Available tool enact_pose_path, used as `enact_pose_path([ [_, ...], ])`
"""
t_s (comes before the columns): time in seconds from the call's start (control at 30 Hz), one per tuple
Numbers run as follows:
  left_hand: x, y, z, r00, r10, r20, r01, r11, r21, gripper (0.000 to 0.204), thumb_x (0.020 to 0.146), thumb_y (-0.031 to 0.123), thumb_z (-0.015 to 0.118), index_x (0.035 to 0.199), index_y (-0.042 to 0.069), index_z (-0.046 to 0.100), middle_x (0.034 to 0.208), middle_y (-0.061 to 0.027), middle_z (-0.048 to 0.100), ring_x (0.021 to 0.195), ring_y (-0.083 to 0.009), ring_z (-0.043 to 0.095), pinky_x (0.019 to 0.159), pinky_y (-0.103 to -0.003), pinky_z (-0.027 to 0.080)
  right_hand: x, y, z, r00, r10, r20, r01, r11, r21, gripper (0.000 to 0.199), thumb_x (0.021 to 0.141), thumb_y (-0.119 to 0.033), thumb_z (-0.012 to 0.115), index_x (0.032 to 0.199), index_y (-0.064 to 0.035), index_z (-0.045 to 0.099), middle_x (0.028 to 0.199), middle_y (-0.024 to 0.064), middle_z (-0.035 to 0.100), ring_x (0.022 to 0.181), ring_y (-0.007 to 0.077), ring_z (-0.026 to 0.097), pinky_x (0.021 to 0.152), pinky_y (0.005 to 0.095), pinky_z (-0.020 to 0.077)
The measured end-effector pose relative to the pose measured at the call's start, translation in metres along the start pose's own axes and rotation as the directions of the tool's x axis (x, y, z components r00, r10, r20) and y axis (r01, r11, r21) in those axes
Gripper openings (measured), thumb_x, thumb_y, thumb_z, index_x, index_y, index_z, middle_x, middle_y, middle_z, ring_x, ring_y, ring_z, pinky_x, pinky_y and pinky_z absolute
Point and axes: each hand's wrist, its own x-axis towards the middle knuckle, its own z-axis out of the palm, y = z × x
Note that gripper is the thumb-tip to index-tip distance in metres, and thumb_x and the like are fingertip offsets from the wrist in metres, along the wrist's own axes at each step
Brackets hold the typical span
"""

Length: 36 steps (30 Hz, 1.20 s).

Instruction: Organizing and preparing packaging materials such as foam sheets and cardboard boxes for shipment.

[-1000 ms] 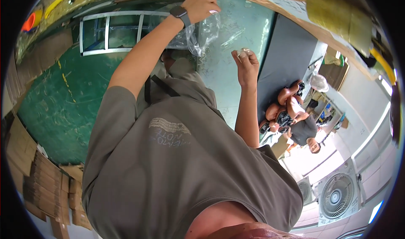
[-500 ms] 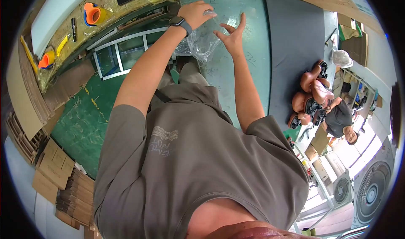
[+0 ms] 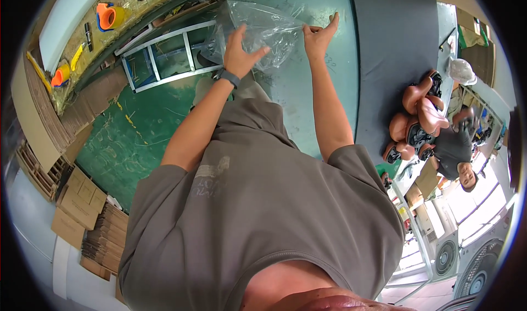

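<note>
A crinkled, transparent plastic bag (image 3: 263,31) is shown held up over the teal-green worktable (image 3: 307,91), spread between both hands. The left hand (image 3: 240,55) is set against the bag's lower left part, fingers splayed and partly curled into the film; a dark wristwatch (image 3: 228,78) is worn on that wrist. The right hand (image 3: 318,35) is closed in a pinch on the bag's right edge, with the remaining fingers raised. A dark grey mat (image 3: 395,53) is seen on the table to the right, with brown padded seats on black bases (image 3: 417,116) beyond it. A white metal frame (image 3: 164,58) stands to the left on the green floor.

Risk, as judged: the thin film could slip from the right-hand pinch or tear if it is pulled unevenly, since the left hand's hold appears loose.
</note>
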Motion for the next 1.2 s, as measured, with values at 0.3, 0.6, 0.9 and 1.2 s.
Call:
enact_pose_path([
  [0.3, 0.055, 0.011, 0.051, 0.978, 0.131, 0.16, -0.163, 0.964, 0.208, 0.035, 0.099, 0.026, 0.069, 0.133, 0.016, 0.07, 0.115, -0.009, 0.076, 0.103, -0.0354, 0.073, 0.087, -0.047, 0.059, -0.009, 0.004, -0.013, 0.995, 0.063, 0.074, -0.058, 0.996, -0.068, 0.118, 0.081, 0.001, 0.087, 0.168, 0.0032, 0.008, 0.168, 0.0308, 0.026, 0.093, 0.0233, 0.074, 0.085, 0.0322, 0.0602],
  [0.6, 0.061, 0.01, 0.079, 0.982, 0.046, 0.182, -0.076, 0.984, 0.161, 0.021, 0.101, 0.026, 0.064, 0.116, 0.015, 0.072, 0.113, -0.0085, 0.077, 0.099, -0.0369, 0.074, 0.083, -0.049, 0.059, -0.026, -0.023, -0.088, 0.996, -0.023, -0.091, -0.028, 0.857, -0.515, 0.045, 0.09, -0.034, 0.086, 0.13, -0.0161, 0.077, 0.162, 0.031, 0.038, 0.138, 0.0391, 0.056, 0.111, 0.0469, 0.0489],
  [0.9, 0.067, 0.007, 0.099, 0.969, -0.103, 0.224, 0.033, 0.955, 0.295, 0.038, 0.097, 0.024, 0.068, 0.132, 0.012, 0.064, 0.113, -0.0125, 0.076, 0.103, -0.036, 0.074, 0.087, -0.048, 0.058, -0.028, 0.003, -0.106, 0.874, 0.371, 0.314, -0.406, 0.912, 0.054, 0.023, 0.097, -0.021, 0.083, 0.104, 0.0, 0.081, 0.102, 0.0055, 0.081, 0.097, 0.0119, 0.069, 0.09, 0.0294, 0.0552],
  [1.2, 0.075, 0.008, 0.12, 0.967, -0.017, 0.253, -0.037, 0.978, 0.205, 0.07, 0.089, 0.025, 0.081, 0.15, 0.007, 0.051, 0.131, -0.0119, 0.069, 0.111, -0.0333, 0.07, 0.096, -0.047, 0.056, -0.004, 0.038, -0.119, 0.849, 0.259, 0.461, -0.406, 0.878, 0.255, 0.018, 0.1, -0.015, 0.077, 0.09, -0.001, 0.073, 0.124, 0.0143, 0.078, 0.11, 0.0172, 0.071, 0.099, 0.0326, 0.0548],
])
